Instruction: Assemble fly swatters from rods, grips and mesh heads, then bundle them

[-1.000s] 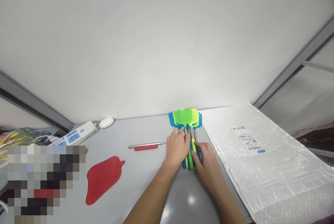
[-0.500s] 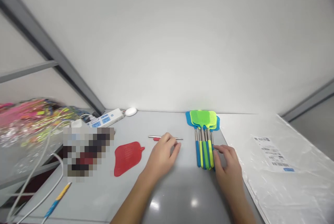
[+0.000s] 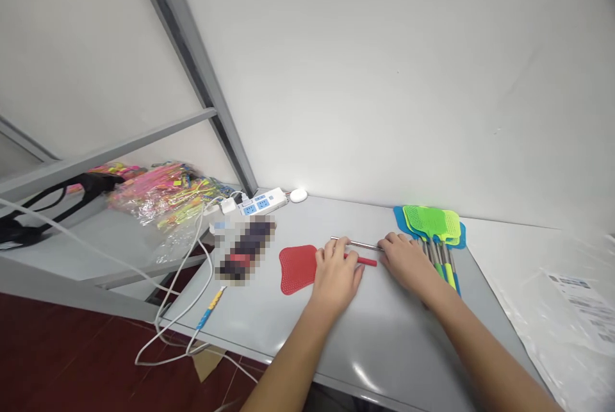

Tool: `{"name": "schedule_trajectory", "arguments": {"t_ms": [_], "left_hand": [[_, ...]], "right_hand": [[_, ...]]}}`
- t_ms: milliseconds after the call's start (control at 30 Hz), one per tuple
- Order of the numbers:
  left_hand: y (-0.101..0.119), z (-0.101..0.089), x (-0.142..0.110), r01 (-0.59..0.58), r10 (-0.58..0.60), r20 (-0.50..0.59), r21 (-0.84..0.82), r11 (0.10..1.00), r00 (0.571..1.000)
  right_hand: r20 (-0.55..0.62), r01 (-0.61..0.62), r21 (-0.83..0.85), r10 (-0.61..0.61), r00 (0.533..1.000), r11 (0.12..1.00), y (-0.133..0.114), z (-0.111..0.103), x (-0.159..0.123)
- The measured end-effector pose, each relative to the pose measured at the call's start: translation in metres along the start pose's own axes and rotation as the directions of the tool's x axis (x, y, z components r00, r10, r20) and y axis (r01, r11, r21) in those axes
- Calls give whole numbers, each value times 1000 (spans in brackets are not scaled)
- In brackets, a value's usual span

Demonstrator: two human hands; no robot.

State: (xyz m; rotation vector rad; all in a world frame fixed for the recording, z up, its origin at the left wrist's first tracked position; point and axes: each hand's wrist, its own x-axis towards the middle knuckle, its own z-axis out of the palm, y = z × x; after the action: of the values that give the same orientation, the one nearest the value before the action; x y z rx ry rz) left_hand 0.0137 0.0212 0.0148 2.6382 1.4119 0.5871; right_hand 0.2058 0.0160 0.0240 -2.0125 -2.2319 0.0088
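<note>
My left hand point(image 3: 336, 272) lies with its fingers spread over a red handle point(image 3: 367, 262) and the left end of a thin metal rod point(image 3: 358, 243). Beside its outer edge, partly covered by it, is a red fly swatter head point(image 3: 295, 270) flat on the table. The fingers of my right hand point(image 3: 406, 261) are closed at the rod's right end, with the thumb underneath hidden. Behind that hand lies a row of fly swatters point(image 3: 435, 223) with green, yellow and blue heads, their handles partly covered by my wrist.
A white power strip point(image 3: 263, 202) with cables and a white mouse-shaped object point(image 3: 298, 195) lie at the back. A blurred-out patch point(image 3: 247, 248) and a yellow-blue stick point(image 3: 210, 309) are at left. Bagged colourful items point(image 3: 163, 191) fill the shelf. White plastic packaging point(image 3: 542, 296) lies at right.
My view has turned left. My right hand has left the stacked swatters and moved left to the metal rod. My left hand now sits nearer the red head, and more of the red handle shows.
</note>
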Motion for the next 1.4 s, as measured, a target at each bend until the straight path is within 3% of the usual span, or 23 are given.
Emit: {"name": "schedule_trajectory", "arguments": {"t_ms": [133, 267, 367, 467, 567, 700, 800, 967, 1067, 1200, 1400], "left_hand": [[-8, 5, -7, -20, 20, -12, -50, 999, 1000], [-8, 11, -9, -117, 120, 17, -123, 986, 993], [-7, 6, -14, -126, 128, 3, -174, 977, 992], [-12, -5, -25, -63, 60, -22, -222, 973, 998], [-20, -14, -36, -10, -3, -40, -315, 949, 999], [-28, -20, -48, 21, -65, -67, -520, 854, 996], [-33, -25, -54, 0, -59, -87, -560, 828, 994], [-43, -36, -65, -28, -31, -108, -509, 861, 994], [-42, -44, -69, -83, 44, -106, -403, 911, 993], [-27, -49, -75, -156, 146, -55, -349, 924, 988], [-18, -56, -94, -129, 116, -56, -405, 905, 992]], "right_hand": [[34, -35, 44, 33, 999, 998, 0, 5, 6], [46, -135, 136, 129, 991, 981, 8, -7, -8], [0, -231, 250, 239, 971, 940, 22, -26, -38], [-80, -286, 474, 365, 928, 833, 37, -46, -78], [-73, -305, 524, 399, 914, 795, 43, -61, -112], [-22, -274, 537, 338, 941, 798, 32, -68, -130], [28, -239, 549, 269, 963, 801, 21, -66, -129], [78, -182, 497, 165, 983, 848, 18, -66, -126], [67, -127, 447, 109, 992, 885, 15, -72, -124], [86, -12, 424, -27, 996, 905, -8, -80, -115], [72, 139, 422, -186, 980, 896, -43, -82, -103]]}}
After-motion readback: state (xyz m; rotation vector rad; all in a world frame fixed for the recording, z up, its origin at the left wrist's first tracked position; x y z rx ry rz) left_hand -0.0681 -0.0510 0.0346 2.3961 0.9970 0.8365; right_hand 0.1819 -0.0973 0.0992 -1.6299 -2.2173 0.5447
